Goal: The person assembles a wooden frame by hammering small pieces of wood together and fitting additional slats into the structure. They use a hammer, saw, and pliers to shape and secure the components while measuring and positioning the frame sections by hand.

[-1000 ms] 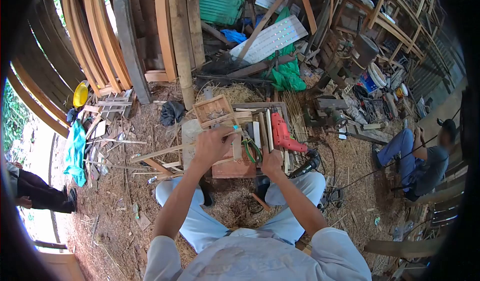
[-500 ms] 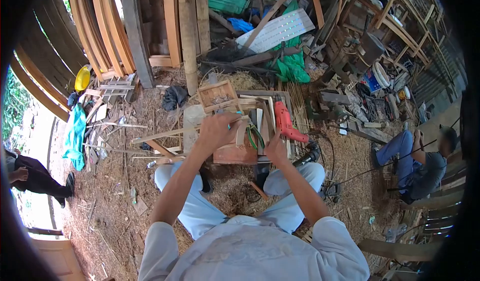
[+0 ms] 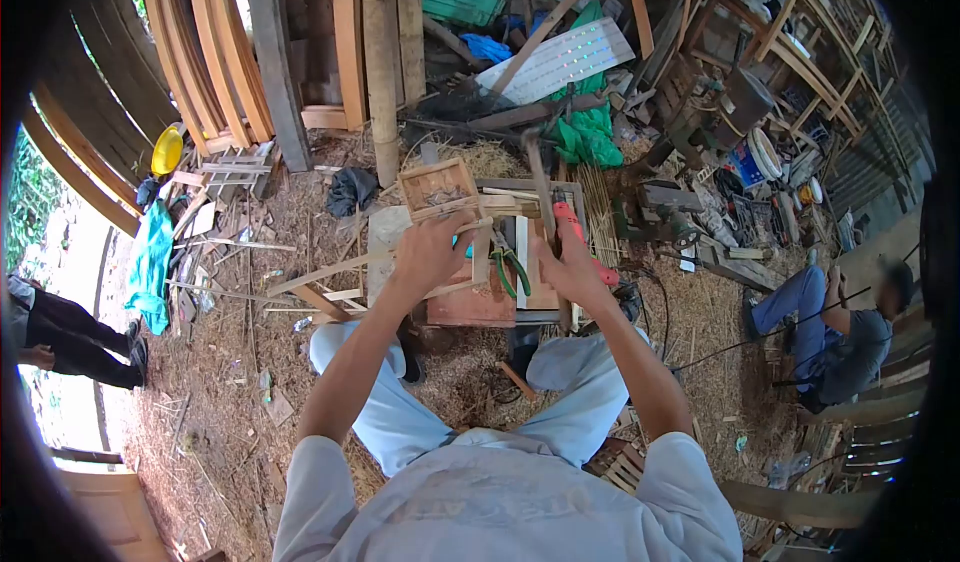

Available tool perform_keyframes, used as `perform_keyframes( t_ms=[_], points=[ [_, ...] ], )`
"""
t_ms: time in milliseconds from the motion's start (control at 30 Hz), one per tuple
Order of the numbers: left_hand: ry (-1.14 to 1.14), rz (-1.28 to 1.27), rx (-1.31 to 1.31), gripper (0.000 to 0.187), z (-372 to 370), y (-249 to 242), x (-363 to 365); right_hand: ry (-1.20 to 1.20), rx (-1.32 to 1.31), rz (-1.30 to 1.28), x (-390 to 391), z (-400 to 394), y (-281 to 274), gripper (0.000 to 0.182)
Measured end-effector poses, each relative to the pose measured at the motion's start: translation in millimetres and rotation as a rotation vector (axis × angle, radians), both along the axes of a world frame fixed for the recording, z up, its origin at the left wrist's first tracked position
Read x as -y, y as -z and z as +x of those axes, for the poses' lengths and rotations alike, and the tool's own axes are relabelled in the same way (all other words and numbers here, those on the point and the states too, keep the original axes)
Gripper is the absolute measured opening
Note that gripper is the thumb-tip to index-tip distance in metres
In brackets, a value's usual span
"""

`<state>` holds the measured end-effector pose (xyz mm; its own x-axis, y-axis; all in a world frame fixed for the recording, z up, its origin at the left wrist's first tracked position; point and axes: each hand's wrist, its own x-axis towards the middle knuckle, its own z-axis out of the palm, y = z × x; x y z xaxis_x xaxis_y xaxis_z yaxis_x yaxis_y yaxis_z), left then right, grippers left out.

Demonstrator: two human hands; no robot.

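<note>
My left hand is closed on a thin wood strip above the low work table. In my right hand is a hammer, its long handle wrapped by my fingers and its head pointing away from me. Between the hands, green-handled pliers lie beside a short upright-looking wood piece. A red power drill rests just right of the hammer, partly hidden by my right hand. Beyond my left hand stands a small wooden box with small metal bits inside.
A reddish board forms the table's near side, close to my knees. Long wood strips stick out at left. A person sits at right; another person's legs show at left. A bamboo post stands behind the table.
My right hand has taken hold of the hammer and raised it, its head now showing beyond the table. My left hand has shifted slightly, still at the wood strip.
</note>
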<state>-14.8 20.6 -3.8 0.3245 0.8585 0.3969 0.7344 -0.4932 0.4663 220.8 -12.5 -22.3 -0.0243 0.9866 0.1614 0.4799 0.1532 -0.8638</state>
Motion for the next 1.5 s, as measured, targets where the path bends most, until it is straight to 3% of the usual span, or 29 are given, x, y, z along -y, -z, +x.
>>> perform_keyframes(
  t_ms=[33,100,233,500,767,833,933,1100,1267,1333,1433,1500],
  points=[
    [-0.023,0.01,0.004,0.018,2.2,0.4,0.9,0.004,0.001,0.005,5.1,0.1,-17.6,0.027],
    [-0.008,0.009,0.021,0.019,6.7,-2.4,4.9,-0.088,-0.31,-0.388,18.8,-3.6,-61.0,0.025],
    [-0.063,0.013,-0.053,0.021,5.5,3.7,11.7,-0.159,0.034,-0.15,45.1,4.9,-89.7,0.023],
    [-0.056,-0.07,-0.097,0.022,8.1,-14.2,19.8,-0.261,0.373,-0.176,64.3,2.8,-125.8,0.021],
    [0.043,-0.15,-0.058,0.027,2.3,-12.6,15.5,-0.222,0.429,-0.067,70.7,-3.6,-112.5,0.02],
    [-0.018,-0.102,-0.072,0.017,5.4,-6.4,13.1,-0.242,0.552,-0.102,71.6,-3.1,-108.4,0.019],
    [0.017,-0.099,-0.007,0.017,5.9,-8.6,14.1,-0.249,0.595,-0.14,73.0,-1.9,-107.7,0.02],
    [0.006,-0.204,-0.118,0.024,6.8,-15.2,15.0,-0.189,0.565,-0.046,74.3,-2.2,-109.3,0.019],
    [-0.002,-0.113,-0.101,0.021,6.6,6.2,9.5,-0.218,0.64,-0.087,72.0,2.3,-109.9,0.019],
    [0.005,-0.15,-0.145,0.021,3.9,3.2,13.5,-0.211,0.499,0.061,71.1,-0.4,-114.1,0.019],
    [-0.015,-0.241,-0.181,0.022,9.6,-21.2,19.0,-0.217,0.554,-0.045,71.4,-0.1,-109.5,0.018],
    [-0.016,-0.191,-0.172,0.022,8.4,-12.4,15.7,-0.217,0.594,-0.059,72.7,2.6,-106.4,0.018]
  ],
)
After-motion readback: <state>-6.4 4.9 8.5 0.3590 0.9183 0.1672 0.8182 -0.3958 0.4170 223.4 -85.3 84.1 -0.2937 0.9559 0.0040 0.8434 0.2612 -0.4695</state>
